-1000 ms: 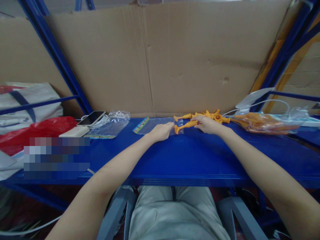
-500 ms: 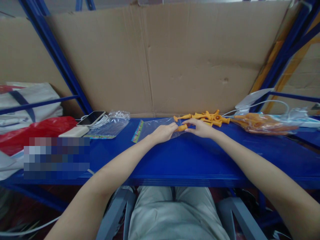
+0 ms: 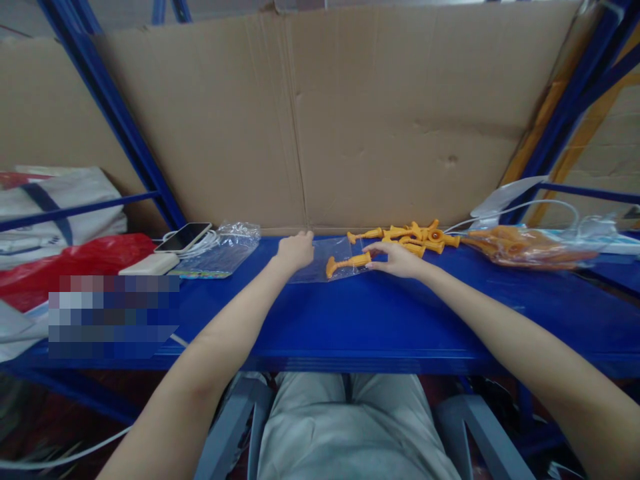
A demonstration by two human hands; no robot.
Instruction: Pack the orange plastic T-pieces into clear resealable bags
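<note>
A clear plastic bag (image 3: 320, 268) lies on the blue shelf, stretched between my hands. Inside its right part, as far as I can see, is an orange plastic piece (image 3: 347, 263) with a wide crosswise end pointing left. My left hand (image 3: 296, 252) is closed on the bag's left end and covers the printed strip there. At the other end, the curled fingers of my right hand (image 3: 395, 259) grip the bag's edge, close around the narrow end of the orange piece. Just beyond my right hand lies a pile of similar orange pieces (image 3: 425, 235).
Farther right sits a clear bag of orange pieces (image 3: 525, 248). To the left are another clear bag (image 3: 220, 253), a phone (image 3: 184, 237), white cable, a white box (image 3: 149, 264) and a red bag (image 3: 100, 260). Cardboard (image 3: 375, 120) stands behind the shelf (image 3: 380, 327).
My left hand has moved left from the orange piece to the bag's printed end. The orange piece now shows farther left in the bag. My right hand has barely shifted.
</note>
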